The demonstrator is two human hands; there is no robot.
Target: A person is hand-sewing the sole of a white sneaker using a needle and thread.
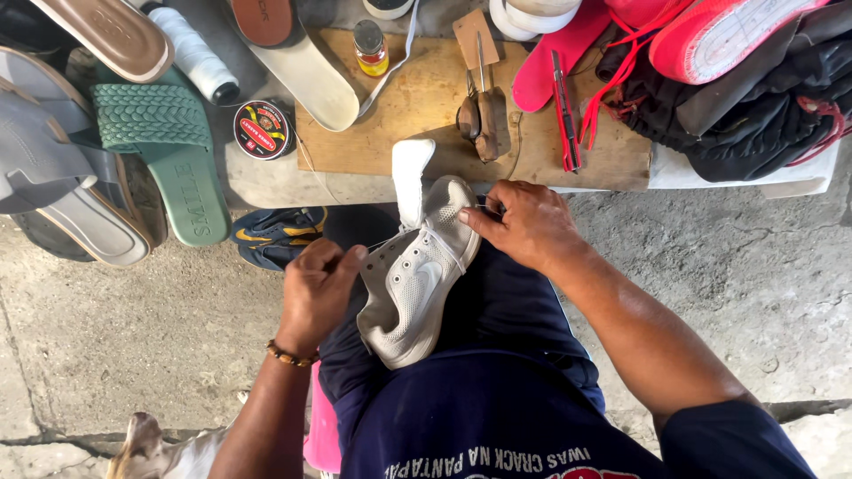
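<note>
- Left hand (317, 293), closed in a fist on a thin thread, sits just left of the shoe's heel end.
- White sneaker (417, 275) rests on the person's lap, below the wooden board's (408, 115) near edge; its long axis runs from near-left up to far-right, sole edge facing the left hand.
- Right hand (524, 223) pinches the shoe's far right edge, fingertips closed, touching it; both hands are equally close.

Green slide sandal (173, 155), round tin (264, 129), small amber bottle (371, 48), red-handled cutter (564, 111) on wooden board (417, 106).
</note>
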